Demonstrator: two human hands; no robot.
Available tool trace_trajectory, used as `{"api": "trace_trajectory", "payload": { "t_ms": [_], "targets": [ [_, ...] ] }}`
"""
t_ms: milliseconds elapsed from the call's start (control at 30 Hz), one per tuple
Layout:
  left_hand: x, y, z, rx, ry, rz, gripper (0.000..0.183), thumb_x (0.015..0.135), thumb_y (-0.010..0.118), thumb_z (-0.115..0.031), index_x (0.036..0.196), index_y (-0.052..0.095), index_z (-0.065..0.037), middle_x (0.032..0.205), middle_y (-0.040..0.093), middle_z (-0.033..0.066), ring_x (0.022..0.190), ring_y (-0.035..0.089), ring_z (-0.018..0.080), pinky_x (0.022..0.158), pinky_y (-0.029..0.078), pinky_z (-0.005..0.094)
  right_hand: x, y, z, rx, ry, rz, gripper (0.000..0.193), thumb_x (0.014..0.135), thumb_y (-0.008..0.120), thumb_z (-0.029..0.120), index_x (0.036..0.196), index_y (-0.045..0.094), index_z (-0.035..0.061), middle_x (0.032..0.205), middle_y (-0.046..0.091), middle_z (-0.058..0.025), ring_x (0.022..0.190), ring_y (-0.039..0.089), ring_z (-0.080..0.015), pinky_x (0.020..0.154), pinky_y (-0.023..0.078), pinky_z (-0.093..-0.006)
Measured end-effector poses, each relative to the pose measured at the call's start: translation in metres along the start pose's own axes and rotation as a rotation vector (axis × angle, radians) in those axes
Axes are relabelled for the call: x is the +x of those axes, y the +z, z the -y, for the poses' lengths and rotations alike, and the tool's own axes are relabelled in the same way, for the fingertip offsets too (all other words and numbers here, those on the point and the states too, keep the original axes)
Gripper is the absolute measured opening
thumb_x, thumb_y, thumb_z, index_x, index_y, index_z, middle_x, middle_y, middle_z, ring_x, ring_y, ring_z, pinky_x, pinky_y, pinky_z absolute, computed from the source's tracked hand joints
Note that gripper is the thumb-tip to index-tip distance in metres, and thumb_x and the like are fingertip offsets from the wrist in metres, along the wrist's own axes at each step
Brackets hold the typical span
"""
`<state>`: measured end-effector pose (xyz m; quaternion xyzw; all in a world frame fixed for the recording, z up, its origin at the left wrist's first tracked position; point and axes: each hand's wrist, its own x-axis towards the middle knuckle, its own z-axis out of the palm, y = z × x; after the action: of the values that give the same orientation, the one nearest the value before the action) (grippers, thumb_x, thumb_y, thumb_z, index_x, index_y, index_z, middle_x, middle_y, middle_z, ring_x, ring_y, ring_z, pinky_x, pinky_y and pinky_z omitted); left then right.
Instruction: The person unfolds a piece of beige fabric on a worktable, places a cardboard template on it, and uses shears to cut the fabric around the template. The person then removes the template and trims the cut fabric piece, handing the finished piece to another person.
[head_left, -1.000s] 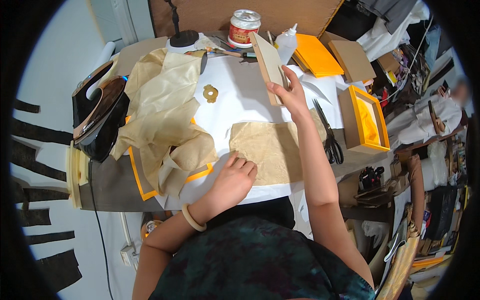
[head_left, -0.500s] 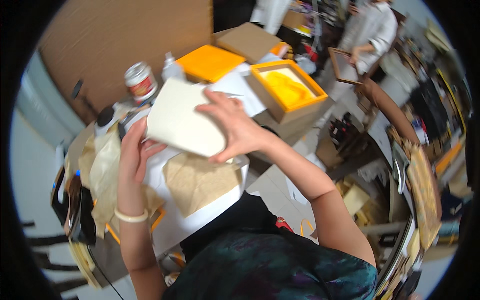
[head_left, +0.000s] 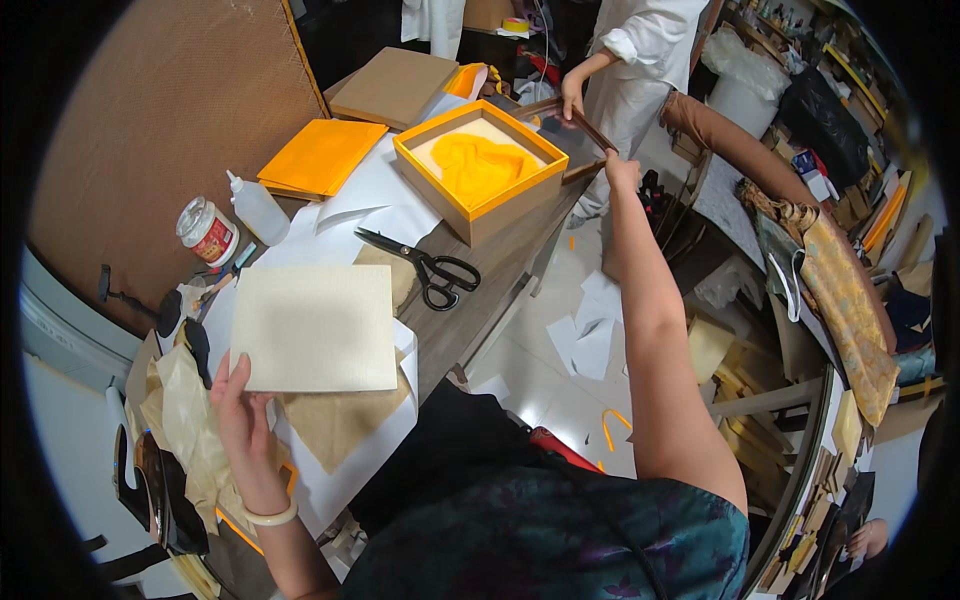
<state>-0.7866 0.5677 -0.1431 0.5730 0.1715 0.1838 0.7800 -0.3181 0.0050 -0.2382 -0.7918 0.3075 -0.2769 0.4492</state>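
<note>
My left hand point(head_left: 240, 405), wearing a pale bangle at the wrist, grips the lower left edge of a cream rectangular board point(head_left: 318, 328). The board is tilted up over a tan cloth point(head_left: 335, 425) and white paper on the table. Stretched far out, my right hand point(head_left: 622, 172) closes on the near corner of a dark brown wooden frame point(head_left: 588, 132). A co-worker's hand point(head_left: 572, 92) holds the same frame from the other side. Part of the frame is hidden behind a box point(head_left: 480, 213) with an orange rim and yellow fabric inside.
Black scissors point(head_left: 440, 272) lie on the table right of the board. Beyond it stand a squeeze bottle point(head_left: 260, 212) and a jar point(head_left: 208, 232), with orange sheets point(head_left: 320, 157) behind. Paper scraps point(head_left: 583, 330) litter the floor. At right, a patterned fabric roll point(head_left: 848, 310) lies on another table.
My right hand has let go of the board and reached right to the frame. The co-worker has come nearer with the frame. The board stays in my left hand.
</note>
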Motion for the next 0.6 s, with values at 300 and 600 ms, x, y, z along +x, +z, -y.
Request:
{"api": "trace_trajectory", "payload": {
  "t_ms": [300,600],
  "targets": [
    [-0.014,-0.003,0.008,-0.045,0.0,-0.064,0.034,0.1,0.068,-0.015,0.13,0.061,0.0,0.108,0.073,0.0069,0.082,0.073,0.0131,0.06,0.058,0.0252,0.042,0.039,-0.031,0.208,0.272,0.412,0.042,0.095,0.074,0.033,0.1,0.07,-0.0084,0.092,0.07,-0.0139,0.068,0.069,-0.0252,0.059,0.054,-0.0381],
    [-0.013,0.012,0.009,-0.076,0.02,-0.121,0.034,0.101,0.066,-0.013,0.131,0.061,0.001,0.106,0.073,0.0051,0.077,0.068,0.0094,0.057,0.051,0.022,0.041,0.007,-0.028,0.692,0.28,0.526,0.023,0.094,0.065,0.015,0.102,0.065,-0.0065,0.092,0.072,-0.0172,0.079,0.076,-0.0294,0.068,0.062,-0.0402]
  ]
}}
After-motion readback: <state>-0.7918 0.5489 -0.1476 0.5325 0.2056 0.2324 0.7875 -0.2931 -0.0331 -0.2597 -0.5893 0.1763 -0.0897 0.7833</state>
